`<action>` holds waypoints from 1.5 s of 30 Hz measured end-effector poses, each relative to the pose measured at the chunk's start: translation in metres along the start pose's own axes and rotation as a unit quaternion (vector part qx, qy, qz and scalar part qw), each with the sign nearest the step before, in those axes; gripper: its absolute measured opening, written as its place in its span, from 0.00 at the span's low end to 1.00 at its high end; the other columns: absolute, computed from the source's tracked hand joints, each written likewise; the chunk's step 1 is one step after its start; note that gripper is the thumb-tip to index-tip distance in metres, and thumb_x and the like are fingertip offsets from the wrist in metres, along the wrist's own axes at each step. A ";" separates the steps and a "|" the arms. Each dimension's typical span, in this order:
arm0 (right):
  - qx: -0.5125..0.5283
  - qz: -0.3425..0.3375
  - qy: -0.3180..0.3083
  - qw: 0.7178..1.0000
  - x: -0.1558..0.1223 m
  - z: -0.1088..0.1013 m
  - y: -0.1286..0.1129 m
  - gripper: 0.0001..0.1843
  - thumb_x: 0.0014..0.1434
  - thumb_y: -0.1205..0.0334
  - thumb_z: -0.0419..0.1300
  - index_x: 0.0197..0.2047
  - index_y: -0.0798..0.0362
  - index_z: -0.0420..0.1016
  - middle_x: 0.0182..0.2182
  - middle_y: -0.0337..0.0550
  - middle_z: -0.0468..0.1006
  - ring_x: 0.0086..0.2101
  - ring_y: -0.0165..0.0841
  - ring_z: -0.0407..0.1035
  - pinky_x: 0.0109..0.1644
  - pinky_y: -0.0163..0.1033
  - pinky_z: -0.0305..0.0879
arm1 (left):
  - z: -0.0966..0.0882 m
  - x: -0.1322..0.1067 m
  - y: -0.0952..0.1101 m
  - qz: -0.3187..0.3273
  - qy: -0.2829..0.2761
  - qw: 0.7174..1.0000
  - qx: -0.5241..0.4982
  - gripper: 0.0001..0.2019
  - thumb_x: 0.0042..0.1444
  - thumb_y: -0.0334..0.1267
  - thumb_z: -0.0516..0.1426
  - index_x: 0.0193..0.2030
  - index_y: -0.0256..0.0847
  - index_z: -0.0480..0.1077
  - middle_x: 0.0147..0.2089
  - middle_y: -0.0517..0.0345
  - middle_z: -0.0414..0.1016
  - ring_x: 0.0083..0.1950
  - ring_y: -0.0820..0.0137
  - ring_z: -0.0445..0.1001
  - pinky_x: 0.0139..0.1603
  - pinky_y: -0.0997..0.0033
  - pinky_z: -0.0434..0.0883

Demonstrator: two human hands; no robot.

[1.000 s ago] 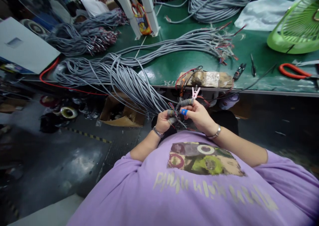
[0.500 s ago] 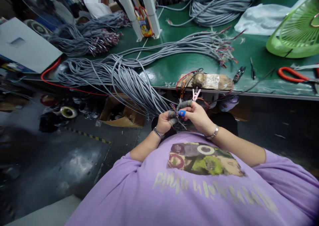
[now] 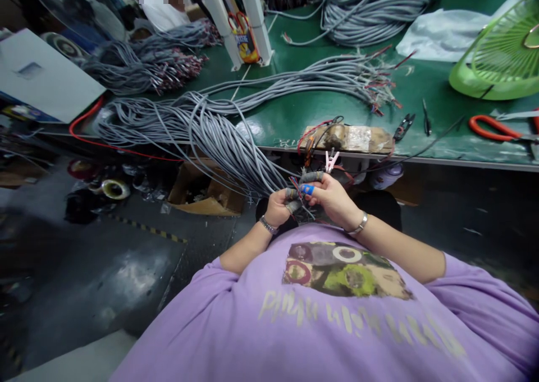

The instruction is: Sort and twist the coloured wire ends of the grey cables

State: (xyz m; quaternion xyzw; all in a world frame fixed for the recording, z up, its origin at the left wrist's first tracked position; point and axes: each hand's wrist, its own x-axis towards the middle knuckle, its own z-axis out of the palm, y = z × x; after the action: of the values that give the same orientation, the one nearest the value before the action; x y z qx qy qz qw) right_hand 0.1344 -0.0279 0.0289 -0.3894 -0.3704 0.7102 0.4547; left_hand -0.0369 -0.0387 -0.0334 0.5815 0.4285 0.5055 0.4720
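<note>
My left hand (image 3: 278, 207) is closed round the end of a grey cable (image 3: 269, 180) just below the bench edge, its fingertips wrapped in grey tape. Thin coloured wires (image 3: 295, 184) fan out of that cable end. My right hand (image 3: 332, 198), with a blue cap on the thumb and grey tape on a finger, pinches those wires close against the left hand. A pink clip (image 3: 330, 159) hangs right above my right hand. The cable belongs to a thick grey bundle (image 3: 219, 138) that drapes off the green bench (image 3: 442, 129).
On the bench lie more grey cable bundles (image 3: 337, 70), a taped wooden block (image 3: 349, 137) with red wires, small black cutters (image 3: 405, 125), red-handled scissors (image 3: 490, 127) and a green fan (image 3: 501, 51). A cardboard box (image 3: 202, 194) sits on the floor. Another person (image 3: 160, 3) works at the far left.
Both hands have stayed together at the cable end, with only slight finger movement on the wires. The view has shifted a little.
</note>
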 end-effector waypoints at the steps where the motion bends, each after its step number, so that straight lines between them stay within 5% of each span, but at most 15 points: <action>1: -0.002 -0.001 0.000 1.000 0.000 0.000 0.000 0.23 0.38 0.59 0.74 0.37 0.53 0.69 0.27 0.37 0.78 0.23 0.24 0.67 0.22 0.28 0.61 | 0.000 0.000 0.000 0.000 -0.001 1.000 0.000 0.15 0.41 0.42 0.71 0.34 0.37 0.79 0.33 0.56 0.82 0.33 0.72 0.77 0.39 0.73 0.76; 24: 0.019 -0.009 0.007 1.000 -0.003 0.001 0.003 0.21 0.41 0.62 0.70 0.39 0.53 0.69 0.29 0.36 0.75 0.24 0.23 0.64 0.23 0.28 0.57 | 0.003 -0.001 0.001 0.015 0.027 0.999 0.038 0.12 0.44 0.40 0.70 0.33 0.37 0.78 0.31 0.57 0.80 0.32 0.73 0.76 0.38 0.74 0.74; 33: 0.113 -0.020 -0.094 0.989 -0.013 0.000 0.001 0.17 0.43 0.66 0.59 0.40 0.50 0.69 0.26 0.34 0.69 0.26 0.27 0.62 0.31 0.34 0.62 | 0.009 0.004 0.008 0.001 0.101 0.995 -0.019 0.16 0.42 0.46 0.70 0.30 0.36 0.75 0.28 0.60 0.77 0.29 0.76 0.73 0.33 0.76 0.73; 39: 0.069 -0.096 -0.027 0.993 -0.013 -0.002 -0.004 0.16 0.43 0.66 0.60 0.38 0.49 0.72 0.26 0.35 0.71 0.32 0.30 0.68 0.46 0.40 0.67 | 0.007 0.004 0.001 -0.019 0.063 0.998 -0.017 0.17 0.40 0.44 0.71 0.32 0.35 0.76 0.29 0.60 0.77 0.30 0.75 0.73 0.34 0.75 0.73; 45: 0.128 -0.048 -0.053 0.989 -0.012 -0.007 -0.007 0.13 0.45 0.66 0.64 0.37 0.50 0.71 0.27 0.33 0.71 0.31 0.30 0.74 0.34 0.35 0.71 | 0.001 0.004 0.004 -0.046 -0.019 0.998 -0.045 0.18 0.41 0.45 0.71 0.34 0.34 0.76 0.32 0.57 0.78 0.33 0.73 0.74 0.38 0.73 0.74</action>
State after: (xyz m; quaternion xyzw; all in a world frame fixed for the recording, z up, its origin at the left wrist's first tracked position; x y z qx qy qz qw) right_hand 0.1468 -0.0356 0.0341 -0.2712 -0.3182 0.7487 0.5145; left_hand -0.0352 -0.0355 -0.0287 0.5484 0.4226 0.4909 0.5288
